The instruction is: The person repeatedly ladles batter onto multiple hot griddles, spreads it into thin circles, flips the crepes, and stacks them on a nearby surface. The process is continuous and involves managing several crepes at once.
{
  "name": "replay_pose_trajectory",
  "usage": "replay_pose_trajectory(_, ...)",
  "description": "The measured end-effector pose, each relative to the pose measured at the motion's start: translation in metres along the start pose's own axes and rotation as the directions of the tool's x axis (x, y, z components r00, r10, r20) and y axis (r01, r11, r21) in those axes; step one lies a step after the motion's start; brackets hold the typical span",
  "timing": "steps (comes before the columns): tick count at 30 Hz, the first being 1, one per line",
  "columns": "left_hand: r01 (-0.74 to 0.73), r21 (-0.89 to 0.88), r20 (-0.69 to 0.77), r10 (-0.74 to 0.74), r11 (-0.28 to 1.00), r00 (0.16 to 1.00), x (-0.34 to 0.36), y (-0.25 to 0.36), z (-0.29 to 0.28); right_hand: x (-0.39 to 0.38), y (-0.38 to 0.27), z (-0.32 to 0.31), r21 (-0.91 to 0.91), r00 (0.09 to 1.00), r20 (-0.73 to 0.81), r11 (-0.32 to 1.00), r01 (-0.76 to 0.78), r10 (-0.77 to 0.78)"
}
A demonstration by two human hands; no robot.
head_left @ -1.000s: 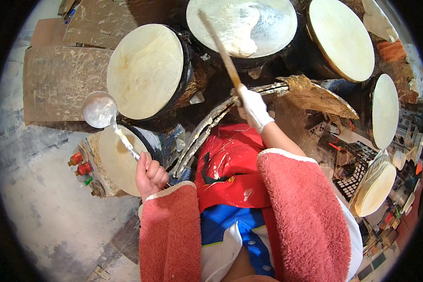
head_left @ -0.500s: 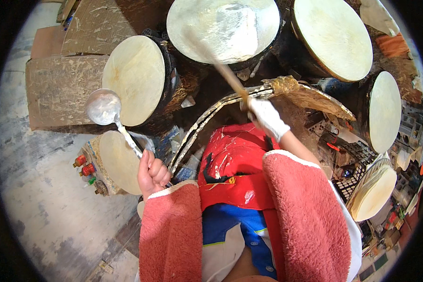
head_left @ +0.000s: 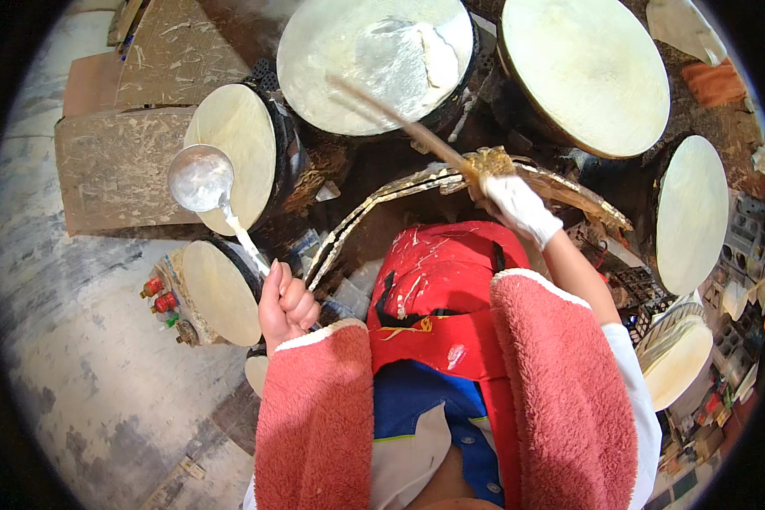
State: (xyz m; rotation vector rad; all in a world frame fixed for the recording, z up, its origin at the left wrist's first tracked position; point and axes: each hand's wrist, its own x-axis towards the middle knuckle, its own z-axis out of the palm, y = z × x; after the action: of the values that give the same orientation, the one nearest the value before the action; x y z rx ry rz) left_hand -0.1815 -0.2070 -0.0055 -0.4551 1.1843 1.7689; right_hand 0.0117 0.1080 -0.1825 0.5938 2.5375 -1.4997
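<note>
The left hand (head_left: 287, 306) is closed around 1 metal ladle (head_left: 202, 179), its bowl ahead of this hand. It is probably stiff, slippery where whitened, best held low on its handle. The gloved right hand (head_left: 517, 206) grips 1 stick (head_left: 430, 140), likely light, by its near end.

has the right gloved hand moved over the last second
Yes, to the right: the gloved right hand, first left of the tan clump on the curved rim, now shows below and slightly right of it.
</note>
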Motion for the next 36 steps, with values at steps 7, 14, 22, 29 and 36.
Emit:
replay_pose_trajectory(7, -0.018, -0.008, -0.024, 0.018, 1.0, 1.0, -0.002, -0.025, 0.028, 0.026, 0.044, -0.051, 0.594, 0.845, -0.105, 0.714, -0.369, 0.524)
replay_pose_trajectory(14, -0.029, -0.015, -0.034, 0.028, 0.999, 0.999, -0.004, -0.025, 0.038, 0.131, -0.003, -0.075, 0.307, 0.789, -0.423, 0.889, -0.338, 0.446)
replay_pose_trajectory(22, 0.042, 0.031, -0.079, -0.039, 0.999, 0.996, 0.04, 0.01, 0.025, 0.044, -0.011, -0.029, 0.396, 0.65, -0.395, 0.759, -0.517, 0.649)
replay_pose_trajectory(29, 0.126, 0.145, 0.044, -0.134, 0.981, 0.99, 0.07, 0.037, 0.012, 0.072, -0.058, 0.008, 0.127, 0.823, -0.421, 0.923, -0.363, 0.381)
replay_pose_trajectory(36, 0.277, 0.141, 0.114, -0.293, 0.95, 0.949, 0.102, 0.053, 0.0, 0.07, -0.047, 0.017, 0.262, 0.65, -0.499, 0.815, -0.517, 0.573)
